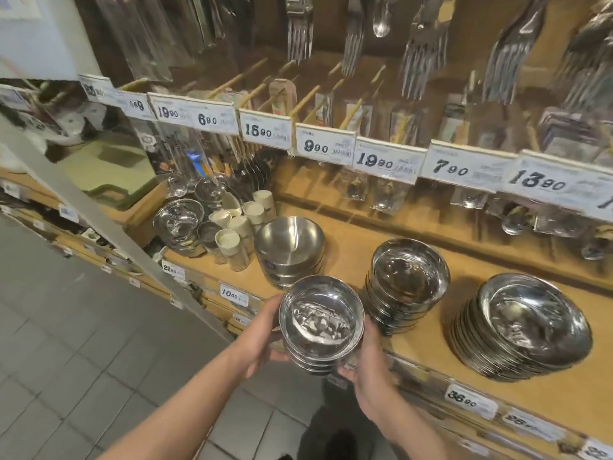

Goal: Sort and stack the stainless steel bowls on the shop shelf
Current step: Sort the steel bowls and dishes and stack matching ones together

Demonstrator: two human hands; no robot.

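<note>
Head view: left hand (262,340) and right hand (365,366) clasp a short stack of shiny steel bowls (321,323) off the wooden shelf's (431,330) front edge; best lowered level, rims aligned.

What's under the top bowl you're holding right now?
Under the top bowl sit more nested bowls: a few rims show below it. The left hand and right hand cup the sides. The stack's underside and exact count are hidden.

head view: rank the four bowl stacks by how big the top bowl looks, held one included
1. Far-right stack, widest.
2. Held stack, though nearness to the camera inflates it.
3. Shiny middle stack and matte left stack look alike; not ranked.
</note>
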